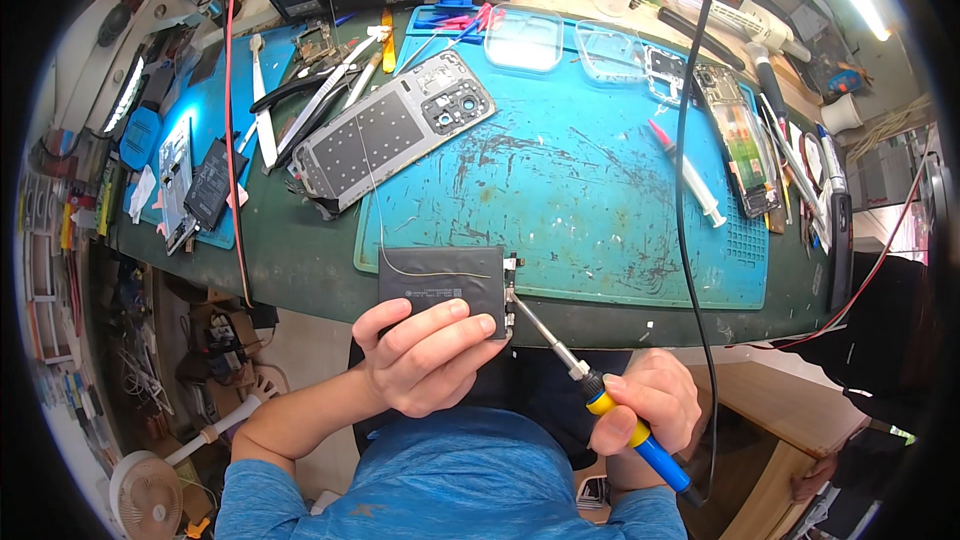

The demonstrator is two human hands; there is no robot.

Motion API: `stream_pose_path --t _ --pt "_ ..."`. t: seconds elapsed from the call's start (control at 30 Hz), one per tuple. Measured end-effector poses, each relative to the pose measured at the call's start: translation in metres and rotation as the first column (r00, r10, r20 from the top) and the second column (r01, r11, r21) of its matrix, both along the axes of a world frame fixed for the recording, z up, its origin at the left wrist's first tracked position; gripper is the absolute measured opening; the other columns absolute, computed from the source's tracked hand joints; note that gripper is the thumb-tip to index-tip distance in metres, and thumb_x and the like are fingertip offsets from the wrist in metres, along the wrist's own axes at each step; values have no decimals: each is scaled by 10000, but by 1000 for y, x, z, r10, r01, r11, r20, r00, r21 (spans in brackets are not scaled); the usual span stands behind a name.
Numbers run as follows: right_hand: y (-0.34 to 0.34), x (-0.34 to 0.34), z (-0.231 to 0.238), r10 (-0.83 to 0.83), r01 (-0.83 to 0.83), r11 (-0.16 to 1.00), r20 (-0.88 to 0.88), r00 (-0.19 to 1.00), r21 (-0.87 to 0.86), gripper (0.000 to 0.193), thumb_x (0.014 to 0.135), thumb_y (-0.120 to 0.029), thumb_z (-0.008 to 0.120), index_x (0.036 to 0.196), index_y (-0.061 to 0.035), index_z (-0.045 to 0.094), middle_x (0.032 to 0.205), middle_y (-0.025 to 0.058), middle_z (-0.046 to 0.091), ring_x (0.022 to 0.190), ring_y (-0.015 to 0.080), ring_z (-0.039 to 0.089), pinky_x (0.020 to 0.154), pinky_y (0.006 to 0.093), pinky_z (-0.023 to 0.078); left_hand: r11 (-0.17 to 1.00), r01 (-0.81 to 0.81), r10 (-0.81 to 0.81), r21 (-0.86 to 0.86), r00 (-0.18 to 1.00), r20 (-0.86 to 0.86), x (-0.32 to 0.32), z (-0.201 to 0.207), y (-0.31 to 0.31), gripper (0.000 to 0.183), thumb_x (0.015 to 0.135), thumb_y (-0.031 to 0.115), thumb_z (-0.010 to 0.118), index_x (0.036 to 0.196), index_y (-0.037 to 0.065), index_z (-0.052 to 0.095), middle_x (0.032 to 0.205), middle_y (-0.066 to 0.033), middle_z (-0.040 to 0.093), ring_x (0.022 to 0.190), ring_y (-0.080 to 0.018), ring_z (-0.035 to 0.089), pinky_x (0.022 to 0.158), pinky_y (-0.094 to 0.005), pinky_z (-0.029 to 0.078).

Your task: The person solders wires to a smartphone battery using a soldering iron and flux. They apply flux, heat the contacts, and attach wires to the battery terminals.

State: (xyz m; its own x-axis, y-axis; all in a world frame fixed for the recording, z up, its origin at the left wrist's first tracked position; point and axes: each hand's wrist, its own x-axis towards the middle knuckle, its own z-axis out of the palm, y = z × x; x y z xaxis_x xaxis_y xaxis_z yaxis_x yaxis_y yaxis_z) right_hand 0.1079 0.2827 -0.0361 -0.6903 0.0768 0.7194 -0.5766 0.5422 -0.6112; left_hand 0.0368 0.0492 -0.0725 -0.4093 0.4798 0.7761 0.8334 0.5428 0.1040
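My left hand (428, 355) grips a flat black phone battery (440, 270) at the mat's front edge, fingers across its lower part. A narrow circuit strip (511, 315) with metal tabs runs down the battery's right edge. In my right hand (655, 400) is a blue-and-yellow soldering iron (548, 325), held like a pen. Its tip points up and left and meets the strip, or comes very close; I cannot tell which. A thin pale wire (430, 274) curves down from above and crosses over the battery's face.
An opened phone frame (390, 135) lies on the blue mat (560, 200). A syringe (700, 190) and another opened phone (738, 140) are to the right. The iron's black cord (683, 190) hangs across the view; a red cable (232, 120) hangs at left. Another person's hand (815, 478) shows lower right.
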Motion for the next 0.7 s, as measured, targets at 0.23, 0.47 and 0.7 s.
stream_pose_path --t 0.23,0.47,0.7 --pt "0 0 -2 8 -8 1000 -4 1000 -4 133 917 -146 696 910 -13 691 622 17 611 465 135 557 439 257 397 1000 -3 3 -5 1000 -4 0 -1 0 152 848 198 762 992 210 809 1139 78 735 1063 -116 656 1032 -365 379" --pt "-1 3 -7 4 -4 1000 -21 1000 9 112 913 -133 694 919 -21 693 638 14 620 472 130 564 436 261 401 1000 -1 1 -13 1000 5 0 0 -1 149 845 203 765 988 211 809 1141 78 733 1062 -114 655 1041 -363 365" --pt "-1 3 -9 14 -15 1000 -27 1000 -6 116 909 -133 701 931 -19 699 663 10 622 482 129 571 438 259 403 1000 5 -5 -1 1000 1 0 0 0 154 841 195 780 993 215 792 1145 82 729 1061 -115 652 1033 -360 365"
